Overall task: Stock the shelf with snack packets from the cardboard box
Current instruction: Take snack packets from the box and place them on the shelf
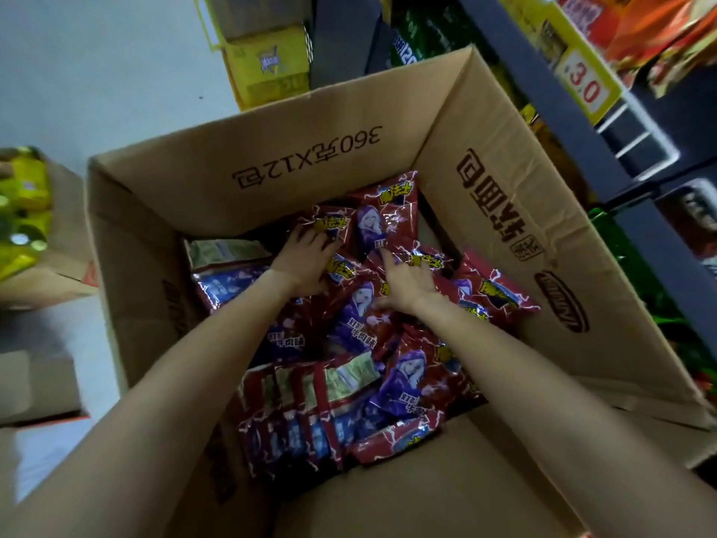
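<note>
Both hands are down inside the open cardboard box (310, 149), among loose red snack packets (361, 316). Left hand (306, 262) sits at about 11 o'clock from box centre, fingers curled over the top edge of one packet (329, 227), apparently pinching it, though blur makes the hold hard to confirm. Right hand (407, 281) lies just right of it, palm down, fingers fairly straight and spread, resting on the pile, fingertip touching an upright packet (388, 215) at 12 o'clock.

Key relation: that upright packet stands on end against the far wall, long axis pointing 12 to 6, directly ahead of the right fingertips; the right hand is nearer. A tidy row of packets (310, 401) stands on edge at 6 o'clock, under the forearms.

The shelf (574, 122) runs along the 2 to 3 o'clock side, already carrying goods and a yellow price tag (586, 87). Lifted packets go up and right.
</note>
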`<action>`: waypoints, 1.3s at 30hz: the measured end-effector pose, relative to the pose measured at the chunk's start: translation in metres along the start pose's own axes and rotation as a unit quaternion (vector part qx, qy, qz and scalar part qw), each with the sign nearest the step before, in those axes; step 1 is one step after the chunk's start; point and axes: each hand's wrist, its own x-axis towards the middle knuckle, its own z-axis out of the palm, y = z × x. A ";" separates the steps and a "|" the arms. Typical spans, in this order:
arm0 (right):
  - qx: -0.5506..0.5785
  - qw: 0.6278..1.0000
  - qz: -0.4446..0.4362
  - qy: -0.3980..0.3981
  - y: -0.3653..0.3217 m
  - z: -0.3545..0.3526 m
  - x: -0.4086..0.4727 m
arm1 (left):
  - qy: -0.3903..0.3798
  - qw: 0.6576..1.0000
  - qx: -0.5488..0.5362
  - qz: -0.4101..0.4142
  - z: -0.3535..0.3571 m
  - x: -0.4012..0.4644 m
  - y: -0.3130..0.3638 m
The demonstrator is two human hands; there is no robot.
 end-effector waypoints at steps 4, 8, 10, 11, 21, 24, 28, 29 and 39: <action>0.049 0.999 0.007 0.023 -0.003 -0.001 -0.006 | -0.009 0.999 0.028 0.013 -0.014 -0.001 -0.006; 0.093 0.993 0.000 0.068 0.000 -0.020 -0.018 | -0.010 0.999 0.014 0.043 -0.028 -0.008 -0.008; 0.124 0.986 -0.010 0.107 0.005 -0.034 -0.028 | -0.009 0.999 -0.010 0.052 -0.036 -0.016 -0.010; 0.146 0.981 -0.011 0.125 0.009 -0.043 -0.035 | -0.008 0.998 -0.019 0.055 -0.041 -0.020 -0.012; 0.288 0.887 0.068 0.353 0.050 -0.120 -0.154 | 0.273 0.944 -0.177 0.051 -0.135 -0.097 0.006; 0.309 0.869 0.053 0.381 0.066 -0.131 -0.199 | 0.342 0.895 -0.282 0.057 -0.159 -0.125 0.021; 0.372 0.854 0.026 0.364 0.086 -0.140 -0.255 | 0.363 0.846 -0.387 0.052 -0.189 -0.148 0.041; 0.380 0.851 0.023 0.362 0.091 -0.142 -0.268 | 0.363 0.838 -0.402 0.058 -0.196 -0.151 0.047; 0.386 0.778 0.023 0.495 0.154 -0.153 -0.387 | 0.496 0.801 -0.288 0.171 -0.272 -0.173 0.141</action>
